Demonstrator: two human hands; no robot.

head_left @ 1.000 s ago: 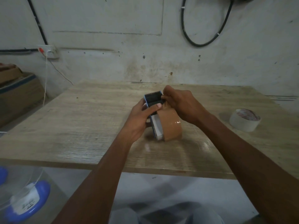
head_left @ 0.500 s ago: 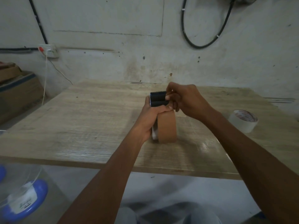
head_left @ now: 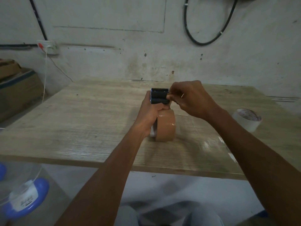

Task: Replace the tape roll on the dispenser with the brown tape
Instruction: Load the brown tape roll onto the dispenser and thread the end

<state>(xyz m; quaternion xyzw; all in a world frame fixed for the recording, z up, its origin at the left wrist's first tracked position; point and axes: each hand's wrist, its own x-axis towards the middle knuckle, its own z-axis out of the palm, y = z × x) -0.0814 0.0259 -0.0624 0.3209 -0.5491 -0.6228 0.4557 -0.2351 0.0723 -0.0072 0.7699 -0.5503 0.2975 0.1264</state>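
**Both hands on the dispenser, brown tape mounted**

Left hand (head_left: 149,114) closed around the dispenser (head_left: 159,96) from its left side, thumb lying across the top of the brown tape (head_left: 165,126), fingers wrapped behind and out of sight. Right hand (head_left: 189,97) nearly shut, fingertips (head_left: 169,96) pinched together at the right edge of the dispenser's black head, just below the toothed blade. Impossible to tell whether a tape end is caught in that pinch; too small and dark there.

Brown tape standing upright on its edge in the middle of the wooden counter (head_left: 91,121), seated on the dispenser, bottom touching the counter surface. Only the black head and a thin white and blue side plate of the dispenser visible; handle and hub hidden by the left hand and the roll.

White tape roll (head_left: 246,119) lying flat near the right edge of the counter, well apart from both hands. Cardboard box (head_left: 17,88) at the far left, cut off by the frame. Clear container with blue parts (head_left: 24,199) at lower left, blurred and only partly visible.
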